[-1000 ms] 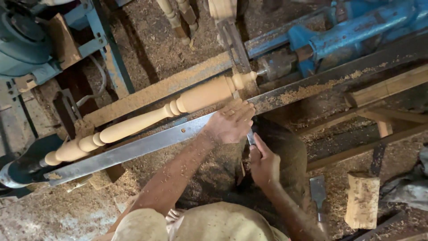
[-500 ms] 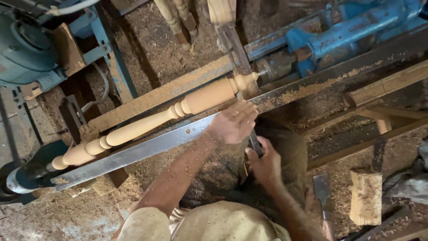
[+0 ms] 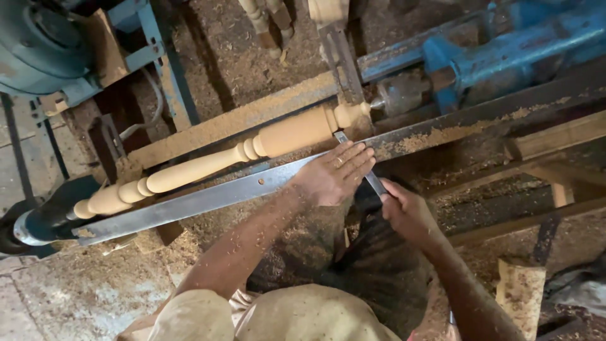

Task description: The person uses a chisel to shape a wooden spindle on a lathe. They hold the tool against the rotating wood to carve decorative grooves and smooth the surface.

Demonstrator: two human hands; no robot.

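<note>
A pale turned wooden spindle (image 3: 214,163), smooth and rounded with beads, coves and a thick cylindrical section, is held lengthwise between the centres of a lathe. Below and in front of it a long flat grey steel tool rest bar (image 3: 189,205) is laid at a slant, dusted with shavings. A narrow flat steel chisel (image 3: 372,180) is laid across that bar, its tip set against the spindle near the small rounded knob at its right end.

The left hand (image 3: 334,173) is pressed palm down over the chisel blade on the bar, fingers extended and close together, a ring worn on one finger. The right hand (image 3: 404,208) is closed around the chisel's lower part, just beside the left hand, with the forearm drawn back toward the body. Both arms are flecked with sawdust.

A blue-painted metal tailstock (image 3: 499,50) is seen at the upper right and a blue-green motor housing (image 3: 38,44) at the upper left. The rough wooden bed rails and the dirt floor (image 3: 82,297) are covered thickly in brown sawdust, and a pale wooden block (image 3: 521,293) is stood at the lower right
</note>
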